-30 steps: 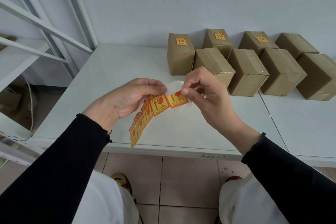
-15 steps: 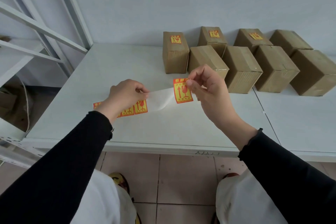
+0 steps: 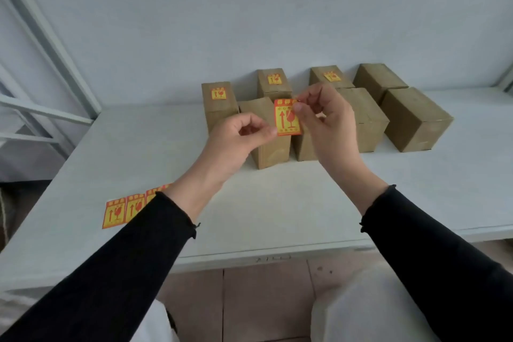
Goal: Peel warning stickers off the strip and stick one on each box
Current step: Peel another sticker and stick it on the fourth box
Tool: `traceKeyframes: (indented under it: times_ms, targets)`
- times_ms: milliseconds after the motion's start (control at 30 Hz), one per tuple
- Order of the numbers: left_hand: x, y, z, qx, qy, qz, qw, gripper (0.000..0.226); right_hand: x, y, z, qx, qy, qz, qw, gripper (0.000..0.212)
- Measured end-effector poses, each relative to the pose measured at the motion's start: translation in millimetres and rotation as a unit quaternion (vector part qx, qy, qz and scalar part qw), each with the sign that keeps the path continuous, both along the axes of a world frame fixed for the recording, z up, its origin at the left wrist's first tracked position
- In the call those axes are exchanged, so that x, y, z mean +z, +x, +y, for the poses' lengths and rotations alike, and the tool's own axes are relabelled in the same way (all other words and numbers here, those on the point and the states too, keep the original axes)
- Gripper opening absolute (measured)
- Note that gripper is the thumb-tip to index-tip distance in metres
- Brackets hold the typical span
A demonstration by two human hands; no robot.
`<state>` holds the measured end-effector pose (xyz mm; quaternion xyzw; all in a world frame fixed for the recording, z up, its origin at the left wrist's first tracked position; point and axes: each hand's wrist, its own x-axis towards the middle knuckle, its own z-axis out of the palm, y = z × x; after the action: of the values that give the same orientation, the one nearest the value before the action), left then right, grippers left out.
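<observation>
A loose yellow-and-red warning sticker [image 3: 287, 117] hangs in the air, held by both hands. My right hand [image 3: 326, 125] pinches its upper right corner and my left hand [image 3: 238, 141] pinches its lower left edge. It hovers just above the front-row brown box [image 3: 268, 147], whose top is bare. Three boxes carry stickers: the left one [image 3: 219, 100] and two in the back row [image 3: 273, 83], [image 3: 330, 76]. The sticker strip [image 3: 125, 209] lies flat on the table at the left, partly hidden under my left sleeve.
Three more bare brown boxes stand to the right [image 3: 363, 122], [image 3: 415, 119], [image 3: 377, 79]. The white table [image 3: 277, 208] ends at a front edge near my knees. A white metal shelf frame [image 3: 47, 108] rises at the left, and a wall stands close behind the boxes.
The sticker came fully off the strip. My left hand let go of the strip, which now lies on the table, and both hands carried the sticker forward over the boxes.
</observation>
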<state>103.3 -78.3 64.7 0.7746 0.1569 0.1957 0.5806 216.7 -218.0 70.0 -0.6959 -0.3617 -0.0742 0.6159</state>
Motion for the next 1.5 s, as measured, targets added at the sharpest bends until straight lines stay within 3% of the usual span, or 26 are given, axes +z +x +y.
traceKeyframes:
  times_ms: [133, 400, 500, 633, 900, 1100, 1233, 1500]
  targets:
    - [13.9, 40.7, -27.5, -0.027, 0.020, 0.010, 0.999, 0.003, 7.4, 32.6, -29.3, -0.019, 0.000, -0.002, 1.000, 0.005]
    - [32.0, 149.3, -81.6, -0.062, 0.036, 0.050, 0.996, 0.007, 14.4, 128.9, -80.7, -0.086, -0.004, 0.013, 0.996, 0.011]
    - [38.2, 209.6, -95.4, -0.063, 0.008, 0.055, 0.996, 0.016, 20.4, 187.8, -88.9, -0.128, -0.030, 0.001, 0.991, 0.007]
    - [44.8, 294.8, -107.3, -0.061, -0.030, 0.072, 0.995, 0.010, 30.0, 270.3, -92.9, -0.174, -0.083, -0.018, 0.981, 0.006]
    - [21.3, 423.5, -104.3, -0.023, -0.003, 0.125, 0.992, 0.013, 21.0, 389.4, -80.7, -0.210, -0.206, -0.022, 0.956, 0.006]
    - [-8.1, 469.2, -98.9, -0.003, 0.025, 0.174, 0.984, 0.008, -13.8, 433.0, -77.3, -0.204, -0.272, 0.012, 0.940, 0.003]
    - [-20.9, 484.1, -98.2, -0.003, 0.051, 0.193, 0.980, 0.027, -32.3, 444.8, -74.6, -0.194, -0.270, 0.028, 0.943, 0.005]
    - [-31.6, 491.0, -97.8, -0.007, 0.092, 0.207, 0.974, 0.028, -45.6, 447.6, -73.0, -0.210, -0.271, 0.011, 0.939, 0.005]
